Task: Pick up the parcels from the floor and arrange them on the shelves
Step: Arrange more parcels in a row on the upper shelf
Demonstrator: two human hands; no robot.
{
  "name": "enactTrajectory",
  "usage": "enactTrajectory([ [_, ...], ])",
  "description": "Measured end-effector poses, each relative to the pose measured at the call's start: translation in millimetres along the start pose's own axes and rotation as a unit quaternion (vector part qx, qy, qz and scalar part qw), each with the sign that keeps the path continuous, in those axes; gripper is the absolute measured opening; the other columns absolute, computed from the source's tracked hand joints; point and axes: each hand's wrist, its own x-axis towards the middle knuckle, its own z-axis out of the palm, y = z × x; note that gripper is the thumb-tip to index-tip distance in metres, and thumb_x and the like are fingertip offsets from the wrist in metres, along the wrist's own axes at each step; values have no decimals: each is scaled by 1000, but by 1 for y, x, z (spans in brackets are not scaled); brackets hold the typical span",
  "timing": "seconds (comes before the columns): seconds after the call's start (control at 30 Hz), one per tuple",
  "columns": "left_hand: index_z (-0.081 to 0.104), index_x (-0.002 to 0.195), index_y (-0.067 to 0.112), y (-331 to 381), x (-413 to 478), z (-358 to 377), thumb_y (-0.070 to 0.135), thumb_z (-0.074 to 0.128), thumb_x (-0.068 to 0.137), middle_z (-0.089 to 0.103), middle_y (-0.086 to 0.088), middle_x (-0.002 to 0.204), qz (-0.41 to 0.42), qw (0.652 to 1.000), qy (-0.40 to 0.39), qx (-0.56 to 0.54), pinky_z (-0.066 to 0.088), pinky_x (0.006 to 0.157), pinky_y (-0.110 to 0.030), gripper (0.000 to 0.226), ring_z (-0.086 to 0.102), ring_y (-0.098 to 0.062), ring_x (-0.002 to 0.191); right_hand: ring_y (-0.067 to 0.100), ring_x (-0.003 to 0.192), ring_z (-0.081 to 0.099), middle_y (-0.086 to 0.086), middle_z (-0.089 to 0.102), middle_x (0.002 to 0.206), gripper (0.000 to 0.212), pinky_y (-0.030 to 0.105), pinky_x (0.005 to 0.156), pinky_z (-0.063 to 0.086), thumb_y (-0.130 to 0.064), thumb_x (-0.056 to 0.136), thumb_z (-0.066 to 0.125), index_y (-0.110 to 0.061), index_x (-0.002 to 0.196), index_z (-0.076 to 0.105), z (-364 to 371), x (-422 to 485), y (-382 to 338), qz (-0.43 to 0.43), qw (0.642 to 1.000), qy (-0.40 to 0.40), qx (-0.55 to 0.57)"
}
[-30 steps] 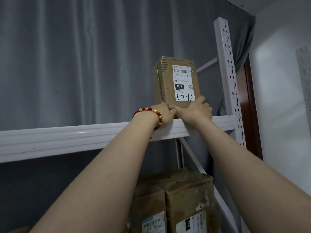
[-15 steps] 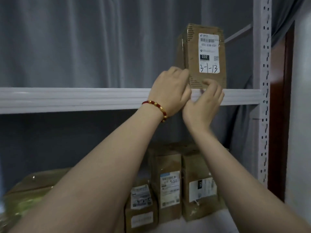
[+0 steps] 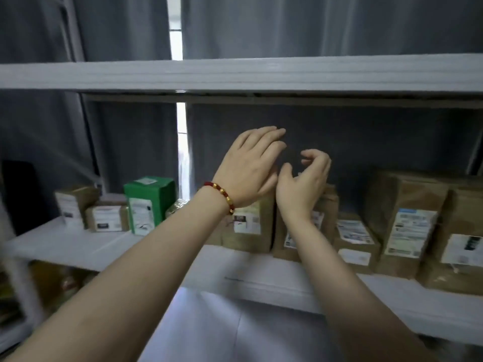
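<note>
Grey curtains (image 3: pixel 313 24) are hanging behind white metal shelves (image 3: pixel 78 244) where brown cardboard parcels (image 3: pixel 402 223) are standing in a row, while the left hand (image 3: pixel 248 168), fingers straight, and the right hand (image 3: pixel 305 184), loosely curled, are hovering empty, so bending for another floor parcel seems next.

I see white labels (image 3: pixel 414 231) on the brown cardboard parcels (image 3: pixel 402 194) and the green carton (image 3: pixel 149 189), but every line of print is too blurred to read.
</note>
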Motion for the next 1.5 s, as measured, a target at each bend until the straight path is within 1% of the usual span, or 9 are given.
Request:
enactTrajectory([
  [0.33, 61, 113, 6, -115, -241, -107, 25, 53, 85, 60, -10, 127, -125, 978, -149, 80, 36, 100, -40, 35, 53, -29, 120, 36, 105, 58, 9, 51, 117, 36, 43, 86, 45, -5, 76, 67, -7, 107, 50, 129, -247, -101, 158, 957, -238, 46],
  [0.43, 60, 113, 8, -132, -295, -139, 28, 48, 86, 61, -10, 125, -155, 964, -186, 108, 32, 101, -39, 36, 53, -29, 118, 34, 110, 58, 9, 48, 125, 40, 33, 83, 44, -6, 80, 68, -9, 113, 46, 140, -307, -124, 204, 933, -295, 32],
  [0.53, 59, 114, 9, -145, -341, -169, 32, 45, 89, 61, -11, 125, -180, 949, -218, 138, 32, 103, -40, 37, 53, -30, 118, 28, 107, 58, -3, 40, 117, 38, 19, 75, 35, -9, 84, 67, -11, 114, 43, 147, -352, -143, 230, 912, -339, 34],
  [0.73, 59, 112, 11, -158, -427, -205, 34, 41, 90, 61, -9, 122, -241, 921, -269, 147, 32, 103, -41, 37, 54, -29, 116, 25, 106, 55, 8, 45, 123, 38, 28, 79, 39, -13, 86, 66, -11, 118, 44, 153, -422, -168, 271, 866, -421, 6],
  [0.9, 60, 110, 11, -158, -485, -197, 33, 37, 90, 63, -9, 118, -283, 900, -303, 137, 37, 102, -43, 37, 57, -29, 112, 21, 98, 58, 9, 43, 129, 45, 25, 71, 49, -17, 88, 69, -11, 123, 43, 158, -475, -165, 273, 832, -482, -19],
  [1.17, 55, 127, 13, -173, -545, -135, 41, 28, 93, 58, -6, 128, -330, 854, -381, 129, 24, 115, -46, 52, 48, -27, 126, 15, 92, 54, 4, 45, 128, 39, 18, 59, 39, -24, 90, 68, -17, 119, 44, 200, -531, -129, 212, 783, -583, -39],
  [1.3, 49, 134, 16, -172, -586, -100, 45, 41, 96, 50, -4, 139, -377, 817, -418, 125, 5, 118, -52, 48, 35, -26, 136, 20, 103, 55, 3, 46, 125, 36, 31, 77, 52, -30, 90, 66, -19, 118, 47, 215, -562, -97, 175, 753, -633, -36],
  [1.37, 49, 133, 17, -167, -612, -83, 47, 40, 95, 50, -4, 137, -406, 795, -431, 129, 5, 118, -55, 49, 35, -26, 135, 22, 104, 55, 1, 45, 119, 36, 38, 84, 54, -36, 90, 65, -19, 116, 48, 216, -579, -81, 169, 729, -663, -30],
  [1.5, 50, 131, 17, -153, -679, -48, 57, 38, 92, 50, -4, 137, -452, 745, -477, 113, 6, 118, -56, 57, 36, -27, 134, 24, 106, 54, 3, 46, 119, 35, 37, 86, 46, -36, 88, 64, -16, 115, 52, 220, -626, -46, 158, 701, -693, -52],
])
